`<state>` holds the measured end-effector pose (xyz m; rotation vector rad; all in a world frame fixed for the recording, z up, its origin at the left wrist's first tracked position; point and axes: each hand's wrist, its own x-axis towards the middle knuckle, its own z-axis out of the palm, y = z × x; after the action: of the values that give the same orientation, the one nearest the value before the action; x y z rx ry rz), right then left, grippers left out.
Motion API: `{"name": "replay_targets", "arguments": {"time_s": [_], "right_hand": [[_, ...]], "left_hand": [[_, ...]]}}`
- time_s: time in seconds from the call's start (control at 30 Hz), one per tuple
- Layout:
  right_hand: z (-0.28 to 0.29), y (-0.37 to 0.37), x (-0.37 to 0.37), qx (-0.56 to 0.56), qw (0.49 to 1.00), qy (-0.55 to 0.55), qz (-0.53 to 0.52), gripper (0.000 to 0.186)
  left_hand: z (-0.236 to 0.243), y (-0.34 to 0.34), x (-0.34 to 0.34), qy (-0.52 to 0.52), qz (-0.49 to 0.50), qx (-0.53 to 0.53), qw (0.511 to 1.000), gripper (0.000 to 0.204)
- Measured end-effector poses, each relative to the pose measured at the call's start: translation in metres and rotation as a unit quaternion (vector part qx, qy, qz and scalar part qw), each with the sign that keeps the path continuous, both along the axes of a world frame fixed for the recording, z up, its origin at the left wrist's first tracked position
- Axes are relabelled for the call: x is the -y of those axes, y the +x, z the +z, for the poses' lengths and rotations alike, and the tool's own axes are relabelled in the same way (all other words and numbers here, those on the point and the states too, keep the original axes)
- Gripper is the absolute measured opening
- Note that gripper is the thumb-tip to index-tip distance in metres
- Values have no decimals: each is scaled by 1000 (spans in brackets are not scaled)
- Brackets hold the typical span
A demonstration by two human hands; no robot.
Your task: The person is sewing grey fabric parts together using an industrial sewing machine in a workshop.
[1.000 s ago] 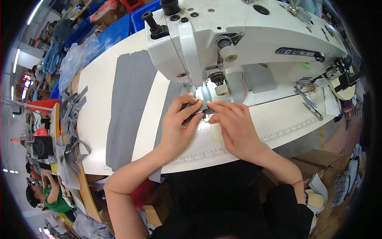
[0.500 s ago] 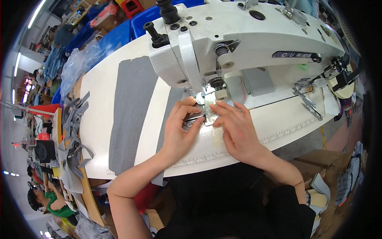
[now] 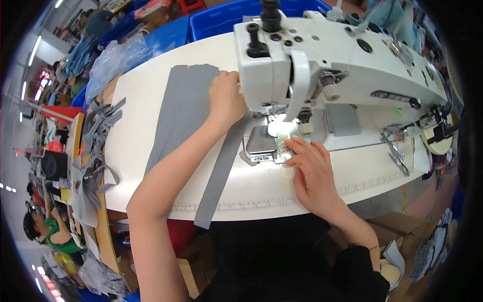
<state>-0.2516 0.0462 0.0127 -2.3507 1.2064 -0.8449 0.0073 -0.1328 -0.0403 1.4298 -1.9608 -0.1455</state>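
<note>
A white sewing machine (image 3: 282, 55) stands on the white table, its lamp lighting the area under the needle. My left hand (image 3: 227, 100) is beside the left of the machine head, above a wide grey fabric panel (image 3: 183, 105). Its fingers are curled closed, and their tips are partly hidden against the machine. From beneath that wrist a narrow grey fabric strip (image 3: 221, 176) runs over the table's front edge. My right hand (image 3: 314, 176) lies with fingers outstretched, its fingertips at a clear plate (image 3: 284, 148) in front of the needle. Left of them is a grey metal slide plate (image 3: 262, 141).
A printed ruler (image 3: 261, 204) follows the table's front edge. Grey squares (image 3: 344, 120) lie under the machine arm, with a metal fitting (image 3: 397, 157) further right. Grey scraps (image 3: 95, 141) hang at the left; blue bins (image 3: 216, 22) stand behind. A person in green (image 3: 60, 236) sits far left.
My left hand has moved from the needle area up and left to the side of the machine head, uncovering the metal plate. My right hand stays near the needle. The whole view has shifted.
</note>
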Motion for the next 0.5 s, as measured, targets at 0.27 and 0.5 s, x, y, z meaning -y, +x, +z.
{"name": "replay_targets", "arguments": {"time_s": [0.27, 0.5], "right_hand": [[-2, 8, 0, 10, 1000, -4, -8, 27], [-4, 1, -7, 106, 993, 30, 35, 27]], "left_hand": [[-35, -11, 45, -52, -13, -138, 989, 23], [82, 53, -26, 208, 127, -494, 835, 28]]}}
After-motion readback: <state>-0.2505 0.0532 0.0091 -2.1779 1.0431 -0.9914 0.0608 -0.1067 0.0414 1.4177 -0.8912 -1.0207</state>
